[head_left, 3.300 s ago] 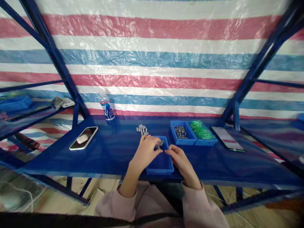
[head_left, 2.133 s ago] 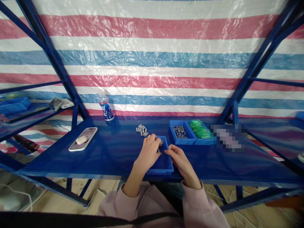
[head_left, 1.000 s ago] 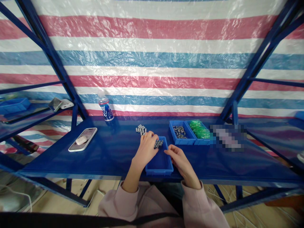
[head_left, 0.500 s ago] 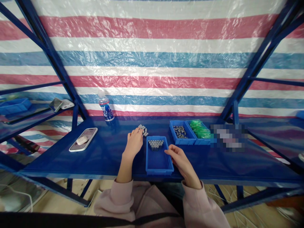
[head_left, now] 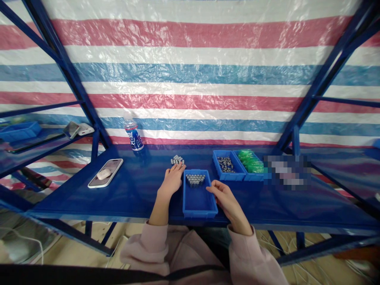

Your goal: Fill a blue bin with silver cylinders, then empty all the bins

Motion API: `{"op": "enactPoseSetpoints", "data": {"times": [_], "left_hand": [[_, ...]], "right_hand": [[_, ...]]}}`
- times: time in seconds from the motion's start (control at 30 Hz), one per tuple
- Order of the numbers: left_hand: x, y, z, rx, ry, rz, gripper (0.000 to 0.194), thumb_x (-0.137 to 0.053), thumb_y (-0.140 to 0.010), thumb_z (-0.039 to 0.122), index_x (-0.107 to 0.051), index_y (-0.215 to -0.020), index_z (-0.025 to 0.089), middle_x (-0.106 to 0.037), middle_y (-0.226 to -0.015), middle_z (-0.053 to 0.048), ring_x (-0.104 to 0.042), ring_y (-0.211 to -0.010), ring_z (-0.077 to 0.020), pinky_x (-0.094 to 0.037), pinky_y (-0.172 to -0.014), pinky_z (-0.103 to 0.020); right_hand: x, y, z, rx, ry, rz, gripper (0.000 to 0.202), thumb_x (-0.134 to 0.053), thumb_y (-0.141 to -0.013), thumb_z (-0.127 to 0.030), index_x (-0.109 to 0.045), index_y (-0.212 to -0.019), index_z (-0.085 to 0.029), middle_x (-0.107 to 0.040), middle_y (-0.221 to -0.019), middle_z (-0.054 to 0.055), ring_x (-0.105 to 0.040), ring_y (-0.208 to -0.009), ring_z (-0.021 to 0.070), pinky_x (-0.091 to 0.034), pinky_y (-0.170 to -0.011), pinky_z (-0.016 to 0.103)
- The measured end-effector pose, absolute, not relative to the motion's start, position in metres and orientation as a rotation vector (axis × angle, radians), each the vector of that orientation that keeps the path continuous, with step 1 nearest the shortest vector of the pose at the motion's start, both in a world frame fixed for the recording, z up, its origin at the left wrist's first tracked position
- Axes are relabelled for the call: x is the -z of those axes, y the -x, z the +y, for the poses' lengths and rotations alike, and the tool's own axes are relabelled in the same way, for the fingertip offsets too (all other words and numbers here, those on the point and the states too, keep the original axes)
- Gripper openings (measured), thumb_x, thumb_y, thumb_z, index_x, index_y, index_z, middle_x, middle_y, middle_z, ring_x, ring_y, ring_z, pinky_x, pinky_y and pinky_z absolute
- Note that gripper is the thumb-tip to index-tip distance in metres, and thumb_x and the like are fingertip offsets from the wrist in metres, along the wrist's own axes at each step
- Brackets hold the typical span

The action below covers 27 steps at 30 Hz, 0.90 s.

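Note:
A blue tray [head_left: 199,202] lies in front of me near the table's edge, with several metal cylinders [head_left: 195,180] packed upright in rows at its far end. My left hand [head_left: 172,179] is at the tray's left, fingers bent down close together beside a small pile of loose metal cylinders [head_left: 177,159]; whatever the fingertips hold is hidden. On the tray's right wall my right hand [head_left: 222,194] is closed, thumb and index finger pinching the rim.
Right of centre stand two more blue trays, one with small metal parts [head_left: 226,164], one with green packets [head_left: 251,161]. A bottle [head_left: 134,136] stands at the back left. A phone [head_left: 105,173] carries a white case [head_left: 103,173].
My left hand has drawn back slightly toward me and right, uncovering more of the loose cylinders. The right hand stays at the tray's rim.

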State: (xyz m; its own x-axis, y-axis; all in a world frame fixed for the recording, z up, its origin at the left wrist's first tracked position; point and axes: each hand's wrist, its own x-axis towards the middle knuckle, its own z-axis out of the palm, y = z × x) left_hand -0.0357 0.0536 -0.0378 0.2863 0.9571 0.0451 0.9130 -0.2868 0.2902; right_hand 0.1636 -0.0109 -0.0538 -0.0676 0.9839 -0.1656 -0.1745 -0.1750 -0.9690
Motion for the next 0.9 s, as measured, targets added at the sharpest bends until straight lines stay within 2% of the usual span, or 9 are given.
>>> {"op": "enactPoseSetpoints", "data": {"times": [0.33,0.47,0.6,0.67,0.8,0.9], "left_hand": [[0.039,0.036,0.047,-0.347,-2.356,1.742,0.064,-0.039,-0.074,0.002,-0.044,-0.134,0.023,-0.029,-0.151,-0.009,-0.027,-0.138,-0.0229,-0.026,-0.106,-0.046],[0.037,0.040,0.037,-0.405,-2.380,1.770,0.049,-0.040,-0.078,0.005,-0.053,-0.124,0.018,-0.036,-0.147,-0.011,-0.034,-0.134,-0.0236,-0.028,-0.104,-0.043],[0.027,0.051,0.029,-0.374,-2.350,1.800,0.032,-0.047,-0.078,0.009,-0.061,-0.105,0.019,-0.050,-0.136,-0.011,-0.045,-0.126,-0.0251,-0.031,-0.100,-0.043],[0.024,0.057,0.029,-0.359,-2.307,1.812,0.035,-0.051,-0.077,0.009,-0.060,-0.109,0.020,-0.055,-0.131,-0.009,-0.048,-0.123,-0.0240,-0.032,-0.099,-0.042],[0.024,0.066,0.034,-0.373,-2.238,1.756,0.052,-0.055,-0.075,0.007,-0.053,-0.124,0.025,-0.058,-0.129,-0.005,-0.050,-0.122,-0.0213,-0.031,-0.101,-0.036],[0.027,0.067,0.038,-0.428,-2.259,1.682,0.050,-0.054,-0.076,0.008,-0.055,-0.122,0.026,-0.063,-0.122,-0.003,-0.054,-0.117,-0.0199,-0.034,-0.098,-0.031]], "right_hand": [[0.051,-0.164,-0.013,-1.467,1.144,-1.024,0.036,-0.072,-0.064,-0.038,-0.039,-0.062,-0.022,-0.039,-0.042,-0.011,-0.033,-0.033,0.0049,-0.022,-0.033,0.018],[0.049,-0.164,-0.014,-1.460,1.180,-1.029,0.036,-0.071,-0.064,-0.039,-0.039,-0.062,-0.022,-0.038,-0.041,-0.012,-0.032,-0.032,0.0051,-0.021,-0.033,0.019],[0.053,-0.164,-0.012,-1.464,1.154,-1.033,0.036,-0.071,-0.065,-0.038,-0.038,-0.062,-0.022,-0.039,-0.042,-0.011,-0.033,-0.033,0.0050,-0.022,-0.033,0.018],[0.056,-0.165,-0.010,-1.463,1.138,-1.038,0.034,-0.070,-0.065,-0.038,-0.040,-0.063,-0.022,-0.039,-0.042,-0.012,-0.034,-0.033,0.0050,-0.022,-0.033,0.018],[0.058,-0.166,-0.009,-1.463,1.132,-1.040,0.032,-0.070,-0.066,-0.037,-0.041,-0.063,-0.022,-0.040,-0.041,-0.012,-0.034,-0.032,0.0048,-0.022,-0.034,0.018],[0.058,-0.167,-0.010,-1.470,1.127,-1.031,0.032,-0.071,-0.066,-0.036,-0.042,-0.063,-0.022,-0.041,-0.042,-0.012,-0.035,-0.033,0.0048,-0.022,-0.034,0.018]]}}
